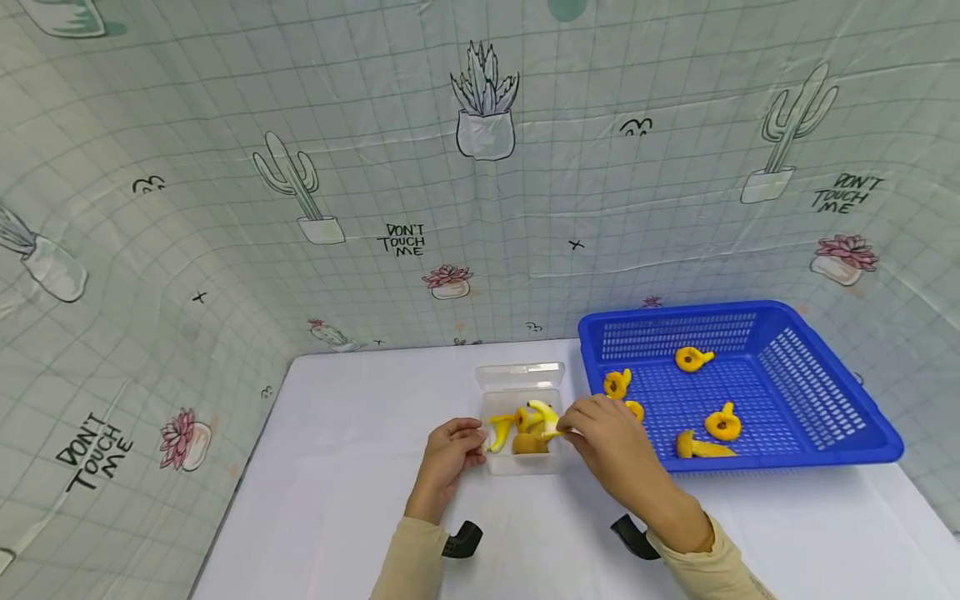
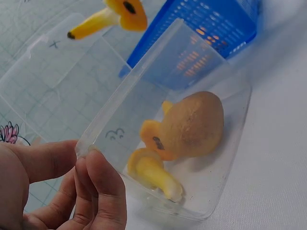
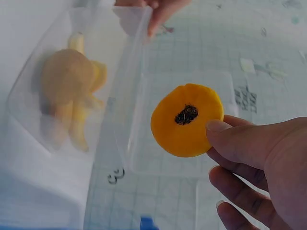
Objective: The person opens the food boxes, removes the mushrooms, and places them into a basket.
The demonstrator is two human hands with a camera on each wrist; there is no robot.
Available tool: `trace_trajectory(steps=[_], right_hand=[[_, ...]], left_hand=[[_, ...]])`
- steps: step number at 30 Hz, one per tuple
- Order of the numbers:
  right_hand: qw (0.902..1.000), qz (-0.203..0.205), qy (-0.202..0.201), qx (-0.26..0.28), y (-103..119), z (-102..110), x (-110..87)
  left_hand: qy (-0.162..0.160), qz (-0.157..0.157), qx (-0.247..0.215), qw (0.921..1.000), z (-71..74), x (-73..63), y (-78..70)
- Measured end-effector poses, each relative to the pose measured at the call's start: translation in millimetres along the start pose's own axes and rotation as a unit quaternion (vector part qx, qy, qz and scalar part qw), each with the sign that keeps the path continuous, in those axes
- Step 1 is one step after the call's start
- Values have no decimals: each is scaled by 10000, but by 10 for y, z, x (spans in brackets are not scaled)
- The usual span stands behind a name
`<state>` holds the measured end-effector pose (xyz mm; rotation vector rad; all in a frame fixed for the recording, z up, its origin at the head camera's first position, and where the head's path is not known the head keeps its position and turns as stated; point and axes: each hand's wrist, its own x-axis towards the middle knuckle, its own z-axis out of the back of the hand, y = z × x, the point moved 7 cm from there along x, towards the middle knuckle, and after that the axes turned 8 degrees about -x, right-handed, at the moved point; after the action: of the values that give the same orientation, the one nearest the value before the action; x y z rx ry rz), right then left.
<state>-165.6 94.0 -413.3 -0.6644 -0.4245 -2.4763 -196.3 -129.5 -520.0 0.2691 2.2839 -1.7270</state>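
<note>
My left hand (image 1: 450,458) pinches the left rim of a clear plastic box (image 1: 517,468) between thumb and fingers. My right hand (image 1: 618,454) holds a yellow mushroom (image 3: 168,136) above the box's right side, thumb and fingers pinching the edge of its cap. In the left wrist view the stem of this mushroom (image 2: 108,18) points left and ends in a dark tip. Inside the box lie several mushrooms; one shows a round brown cap (image 2: 196,124), and a yellow mushroom (image 2: 153,175) rests near the left wall.
At the right stands a blue plastic basket (image 1: 847,408) with several yellow mushrooms in it, one of them (image 1: 723,423) near the front. The box's clear lid (image 1: 520,377) is folded back toward the printed cloth backdrop (image 1: 555,183). White cloth (image 1: 337,475) covers the table.
</note>
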Motion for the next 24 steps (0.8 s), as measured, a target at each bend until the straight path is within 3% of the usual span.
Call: trace_trajectory(steps=[12,24], right_hand=[[9969,-413,-661,74,-348,394,-237],[9927,-889,-810,-76,-689,643,-483]], left_hand=[[-72,59,60,9999,-5,-19,10],[-160,84,116,9998,-17,-44,2]])
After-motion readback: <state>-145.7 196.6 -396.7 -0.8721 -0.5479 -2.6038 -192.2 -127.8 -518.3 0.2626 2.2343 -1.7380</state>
